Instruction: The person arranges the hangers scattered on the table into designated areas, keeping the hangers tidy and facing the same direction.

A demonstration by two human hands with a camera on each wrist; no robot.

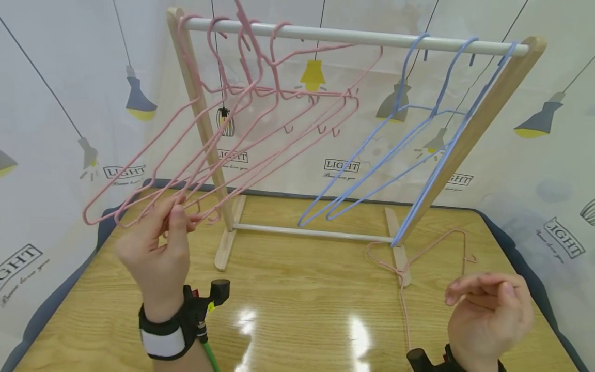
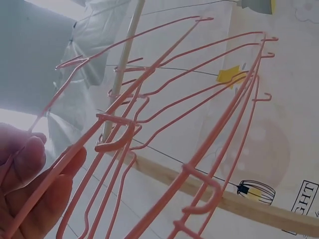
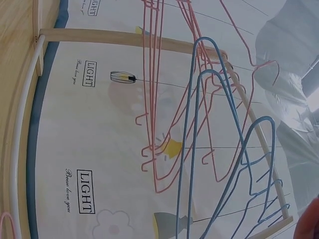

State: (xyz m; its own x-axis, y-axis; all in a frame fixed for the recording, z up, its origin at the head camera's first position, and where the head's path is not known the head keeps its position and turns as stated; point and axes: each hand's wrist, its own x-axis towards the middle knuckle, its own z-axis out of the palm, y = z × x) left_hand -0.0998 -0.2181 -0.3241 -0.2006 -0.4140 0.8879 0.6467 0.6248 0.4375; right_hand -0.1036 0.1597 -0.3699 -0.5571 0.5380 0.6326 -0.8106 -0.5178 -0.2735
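My left hand (image 1: 160, 243) pinches a pink hanger (image 1: 321, 50) near one lower corner. This hanger's hook is raised over the rack's white rod, and its far arm slants up to the right; the left wrist view shows the same hanger (image 2: 142, 37) crossing above the others. More pink hangers (image 1: 160, 165) hang at the rod's left end, close around the left fingers. My right hand (image 1: 490, 312) is over the table's right side with loosely bent fingers and nothing in them. Beside it, another pink hanger (image 1: 404, 310) lies across the rack's right foot, partly hidden behind the wrist.
The small clothes rack has a white rod (image 1: 353, 39), wooden posts (image 1: 469, 139) and a low crossbar (image 1: 311, 232). Several blue hangers (image 1: 358, 160) hang at its right end. It stands on a wood-grain table (image 1: 297, 289) before a printed lamp-pattern curtain (image 1: 362, 191).
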